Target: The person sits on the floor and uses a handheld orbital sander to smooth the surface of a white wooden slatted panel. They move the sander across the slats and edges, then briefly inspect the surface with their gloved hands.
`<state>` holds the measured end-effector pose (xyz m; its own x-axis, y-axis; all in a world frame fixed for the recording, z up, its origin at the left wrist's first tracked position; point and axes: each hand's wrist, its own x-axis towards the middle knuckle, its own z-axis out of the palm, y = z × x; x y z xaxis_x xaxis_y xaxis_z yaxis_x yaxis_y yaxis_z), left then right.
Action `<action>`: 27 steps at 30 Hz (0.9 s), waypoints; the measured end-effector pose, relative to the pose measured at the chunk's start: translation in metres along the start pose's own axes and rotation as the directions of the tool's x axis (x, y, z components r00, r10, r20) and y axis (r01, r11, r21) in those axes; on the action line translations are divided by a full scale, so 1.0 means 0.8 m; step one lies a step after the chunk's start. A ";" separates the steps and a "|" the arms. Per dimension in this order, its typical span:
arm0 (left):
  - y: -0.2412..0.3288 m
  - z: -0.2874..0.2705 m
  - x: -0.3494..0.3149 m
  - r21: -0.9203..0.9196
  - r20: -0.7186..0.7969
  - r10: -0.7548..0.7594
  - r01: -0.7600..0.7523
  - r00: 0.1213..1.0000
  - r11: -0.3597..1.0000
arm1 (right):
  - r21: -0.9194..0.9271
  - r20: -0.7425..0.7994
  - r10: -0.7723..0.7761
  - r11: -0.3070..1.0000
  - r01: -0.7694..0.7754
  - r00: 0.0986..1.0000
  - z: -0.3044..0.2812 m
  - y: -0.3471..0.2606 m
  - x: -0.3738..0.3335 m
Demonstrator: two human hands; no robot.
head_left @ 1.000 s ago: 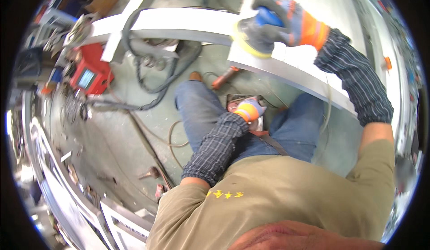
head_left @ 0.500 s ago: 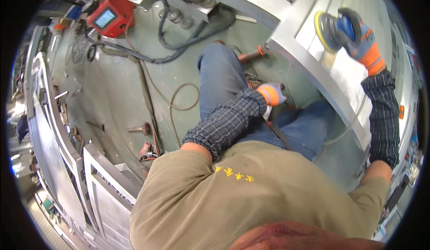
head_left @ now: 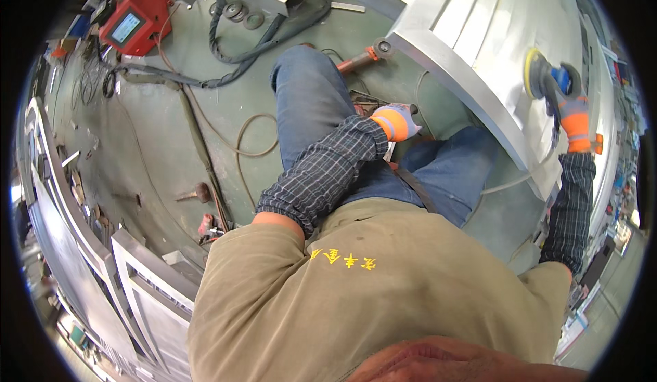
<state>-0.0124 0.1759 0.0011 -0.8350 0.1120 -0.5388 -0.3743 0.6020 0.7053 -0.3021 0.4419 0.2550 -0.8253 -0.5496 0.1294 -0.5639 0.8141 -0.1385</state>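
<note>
My right hand (head_left: 573, 112), in a grey and orange glove, grips a round pad sander (head_left: 547, 81) with a yellow-edged disc and a blue body. The sander is over the pale slatted metal panel (head_left: 479, 19) at the right, its disc edge facing left; whether it touches the metal I cannot tell. My left hand (head_left: 397, 122), gloved the same way, is closed above my lap around a handle (head_left: 413, 109) whose dark end sticks out. The rest of that tool is mostly hidden. A silver metal frame bar (head_left: 465, 88) edges the panel between my two hands.
An angle grinder (head_left: 366, 56) lies on the green floor beyond my knee. Thick dark hoses (head_left: 236, 77) run from near a red box with a screen (head_left: 130, 23). A mallet (head_left: 195, 193) lies at the left, near metal frames (head_left: 130, 259). A pale hose (head_left: 513, 182) trails beside my leg.
My right hand has carried the sander to the right across the panel and closer to me. The whole view has shifted slightly. My left hand stays closed above my lap.
</note>
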 end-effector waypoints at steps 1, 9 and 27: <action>-0.007 0.005 -0.001 0.027 -0.048 0.033 -0.031 0.998 0.999 | -0.040 0.014 0.046 0.998 -0.045 0.999 0.009 0.022 -0.001; 0.016 -0.012 -0.022 -0.012 0.112 -0.019 0.020 0.994 1.000 | -0.053 0.095 0.202 0.979 -0.198 0.975 0.055 0.225 0.006; 0.020 -0.089 -0.196 -0.368 -0.477 0.209 -0.410 0.854 0.834 | -0.380 0.072 0.459 0.834 -0.401 0.885 0.068 0.385 -0.005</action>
<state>0.0841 0.1120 0.1297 -0.9835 -0.1553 -0.0931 -0.1187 0.1652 0.9791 -0.4739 0.6848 0.1584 -0.9918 -0.1263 -0.0198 -0.1277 0.9703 0.2053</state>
